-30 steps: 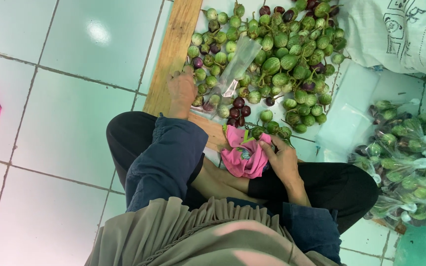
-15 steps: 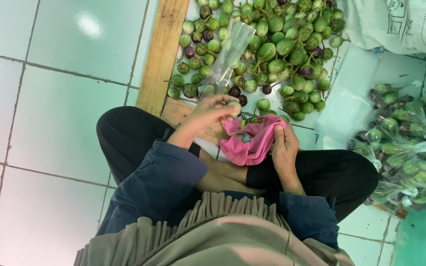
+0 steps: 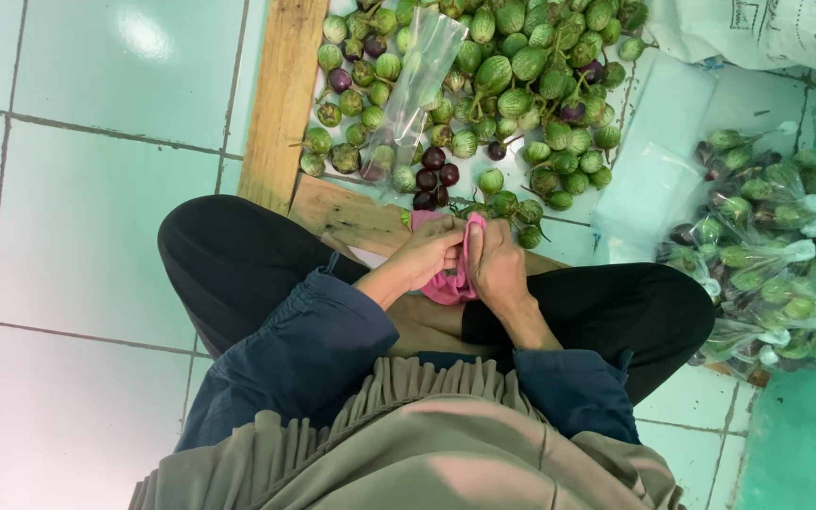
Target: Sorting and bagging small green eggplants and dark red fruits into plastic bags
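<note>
Both hands, left hand [image 3: 427,257] and right hand [image 3: 496,264], pinch the crumpled pink plastic bag [image 3: 448,283] just below the heap of small round green and purple eggplants [image 3: 484,90], and a hard tug could tear it.

Bag: pink plastic bag [image 3: 448,283], crumpled, pinched between both hands over the lap.
Top edge: a pink strip stands up between the fingers.
Contents: cannot tell.
</note>
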